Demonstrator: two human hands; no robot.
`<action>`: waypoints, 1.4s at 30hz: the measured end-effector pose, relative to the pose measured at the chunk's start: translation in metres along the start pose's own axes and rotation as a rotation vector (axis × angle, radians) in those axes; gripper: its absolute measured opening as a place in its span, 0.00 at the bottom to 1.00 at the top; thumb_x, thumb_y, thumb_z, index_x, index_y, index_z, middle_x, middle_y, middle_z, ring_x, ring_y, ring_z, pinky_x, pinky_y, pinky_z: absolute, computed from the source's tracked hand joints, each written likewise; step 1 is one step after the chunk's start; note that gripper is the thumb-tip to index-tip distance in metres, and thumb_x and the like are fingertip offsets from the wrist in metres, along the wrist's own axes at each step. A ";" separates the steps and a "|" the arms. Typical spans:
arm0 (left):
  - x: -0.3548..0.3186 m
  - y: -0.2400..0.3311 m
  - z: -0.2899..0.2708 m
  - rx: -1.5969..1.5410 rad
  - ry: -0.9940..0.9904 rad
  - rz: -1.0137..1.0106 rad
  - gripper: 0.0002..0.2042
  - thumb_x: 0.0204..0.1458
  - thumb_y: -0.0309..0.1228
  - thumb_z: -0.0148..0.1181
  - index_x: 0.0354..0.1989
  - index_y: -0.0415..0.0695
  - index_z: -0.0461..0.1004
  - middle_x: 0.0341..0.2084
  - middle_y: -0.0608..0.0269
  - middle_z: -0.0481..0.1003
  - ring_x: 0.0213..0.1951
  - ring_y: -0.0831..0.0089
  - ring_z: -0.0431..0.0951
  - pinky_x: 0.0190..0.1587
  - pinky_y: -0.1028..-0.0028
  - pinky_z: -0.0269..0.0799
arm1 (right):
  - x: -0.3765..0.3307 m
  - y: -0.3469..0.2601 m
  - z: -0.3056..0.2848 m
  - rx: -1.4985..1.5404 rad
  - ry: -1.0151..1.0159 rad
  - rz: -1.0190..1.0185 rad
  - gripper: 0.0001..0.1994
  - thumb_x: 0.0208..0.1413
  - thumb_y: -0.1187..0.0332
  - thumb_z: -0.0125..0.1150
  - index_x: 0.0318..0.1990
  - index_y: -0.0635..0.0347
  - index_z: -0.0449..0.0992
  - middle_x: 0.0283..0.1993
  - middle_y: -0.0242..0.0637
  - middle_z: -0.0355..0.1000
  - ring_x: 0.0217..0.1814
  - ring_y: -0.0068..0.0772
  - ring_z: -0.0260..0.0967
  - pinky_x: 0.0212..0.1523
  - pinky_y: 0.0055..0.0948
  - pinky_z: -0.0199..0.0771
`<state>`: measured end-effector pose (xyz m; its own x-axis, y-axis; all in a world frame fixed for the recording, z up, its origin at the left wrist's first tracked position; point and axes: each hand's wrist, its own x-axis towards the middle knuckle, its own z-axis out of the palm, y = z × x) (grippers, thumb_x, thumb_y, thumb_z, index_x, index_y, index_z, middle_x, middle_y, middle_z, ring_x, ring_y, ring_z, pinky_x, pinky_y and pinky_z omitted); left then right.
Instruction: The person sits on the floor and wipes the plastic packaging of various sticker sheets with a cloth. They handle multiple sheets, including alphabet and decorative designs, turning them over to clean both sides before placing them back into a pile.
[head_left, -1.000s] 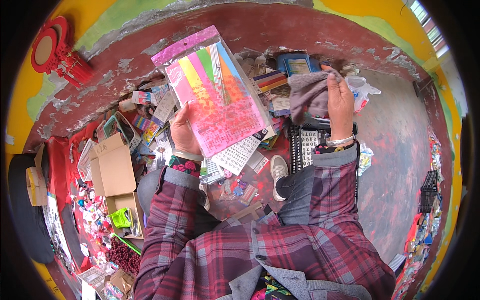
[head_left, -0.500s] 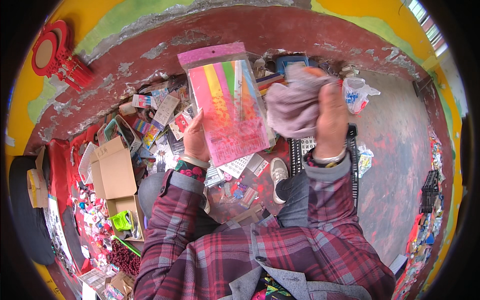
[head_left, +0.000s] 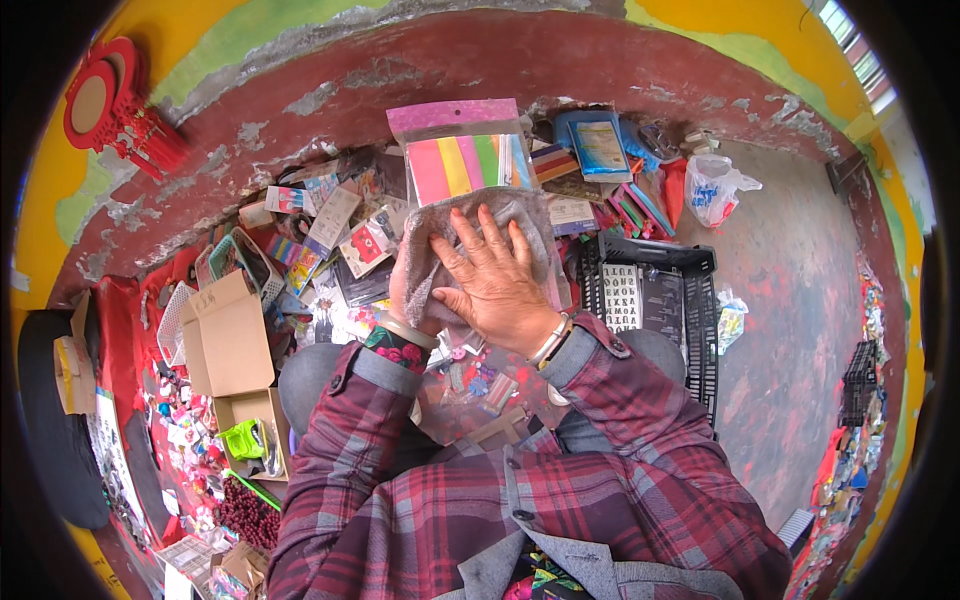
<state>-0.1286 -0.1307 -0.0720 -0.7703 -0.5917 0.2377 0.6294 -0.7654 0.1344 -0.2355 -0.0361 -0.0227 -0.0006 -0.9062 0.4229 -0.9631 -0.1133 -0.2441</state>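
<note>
A flat clear plastic packet [head_left: 453, 168] with a pink top band holds sheets in pink, yellow, green and other colours. It is held up in front of me. My left hand [head_left: 400, 288] grips its lower left part, with most of the fingers hidden behind the packet and the cloth. Over the packet's lower half lies a greyish-mauve cloth [head_left: 540, 232]. My right hand [head_left: 492, 272] rests flat on that cloth, fingers spread, against the packet's front.
A black plastic crate [head_left: 703, 262] with printed sheets stands right of my knees. Piled packets and cards [head_left: 333, 218] lie along the wall. At left are an open cardboard box [head_left: 228, 335] and a pale basket [head_left: 255, 262]. A white plastic bag [head_left: 715, 188] sits at far right.
My right hand has brought the cloth left and down onto the packet, and its fingers have spread flat. The packet has shifted slightly right.
</note>
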 end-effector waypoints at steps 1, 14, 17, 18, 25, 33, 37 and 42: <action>0.000 -0.005 0.003 -0.041 -0.149 0.012 0.23 0.63 0.43 0.35 0.63 0.43 0.57 0.60 0.55 0.61 0.60 0.60 0.62 0.63 0.62 0.57 | 0.002 0.002 0.003 -0.017 0.018 -0.026 0.29 0.56 0.47 0.49 0.64 0.45 0.60 0.71 0.39 0.45 0.73 0.50 0.37 0.65 0.58 0.34; 0.011 0.008 0.018 0.164 -0.007 -0.209 0.26 0.62 0.48 0.35 0.63 0.44 0.56 0.59 0.57 0.62 0.59 0.62 0.65 0.62 0.59 0.57 | 0.013 0.029 -0.015 0.049 0.140 -0.027 0.29 0.56 0.49 0.50 0.64 0.46 0.60 0.70 0.40 0.47 0.73 0.48 0.39 0.66 0.54 0.38; 0.001 0.023 0.003 0.625 0.111 -0.129 0.29 0.61 0.50 0.37 0.64 0.44 0.53 0.63 0.56 0.57 0.63 0.62 0.58 0.65 0.59 0.52 | 0.007 0.014 -0.010 -0.012 0.049 -0.158 0.31 0.54 0.46 0.50 0.64 0.44 0.60 0.71 0.39 0.46 0.74 0.46 0.36 0.67 0.54 0.34; -0.002 0.026 -0.013 -0.040 -0.154 -0.223 0.32 0.58 0.55 0.38 0.64 0.44 0.53 0.63 0.56 0.56 0.64 0.60 0.56 0.66 0.58 0.49 | 0.005 0.009 -0.006 0.010 0.049 -0.161 0.31 0.54 0.45 0.50 0.64 0.44 0.60 0.71 0.38 0.46 0.74 0.46 0.36 0.67 0.54 0.33; 0.008 0.024 0.039 0.034 -0.187 -0.257 0.28 0.62 0.47 0.38 0.66 0.43 0.50 0.62 0.51 0.57 0.63 0.61 0.58 0.65 0.60 0.53 | 0.001 0.005 0.003 0.081 -0.003 -0.162 0.31 0.54 0.44 0.48 0.64 0.42 0.59 0.71 0.39 0.44 0.74 0.46 0.35 0.68 0.55 0.31; -0.017 -0.008 0.001 0.587 0.179 0.132 0.28 0.63 0.46 0.36 0.67 0.45 0.45 0.65 0.54 0.51 0.65 0.63 0.53 0.66 0.61 0.48 | 0.008 -0.004 -0.004 0.133 0.007 -0.177 0.29 0.56 0.45 0.47 0.64 0.41 0.59 0.71 0.40 0.44 0.74 0.45 0.34 0.68 0.54 0.30; -0.029 -0.018 -0.032 0.548 0.192 0.225 0.28 0.63 0.46 0.35 0.68 0.46 0.43 0.66 0.56 0.48 0.66 0.64 0.50 0.67 0.62 0.46 | 0.010 -0.002 -0.005 0.146 0.054 -0.161 0.28 0.56 0.46 0.47 0.63 0.42 0.61 0.70 0.40 0.46 0.74 0.46 0.36 0.67 0.53 0.31; -0.037 -0.013 -0.067 0.567 0.173 0.220 0.29 0.63 0.47 0.34 0.68 0.47 0.41 0.68 0.59 0.44 0.68 0.65 0.46 0.68 0.63 0.42 | 0.010 -0.002 -0.008 0.238 0.151 -0.143 0.26 0.57 0.47 0.48 0.61 0.46 0.65 0.68 0.43 0.49 0.73 0.49 0.38 0.67 0.53 0.32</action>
<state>-0.1148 -0.1159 -0.1473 -0.5925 -0.7885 0.1649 0.6947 -0.3964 0.6003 -0.2360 -0.0421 -0.0113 0.0731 -0.8055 0.5881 -0.8663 -0.3434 -0.3627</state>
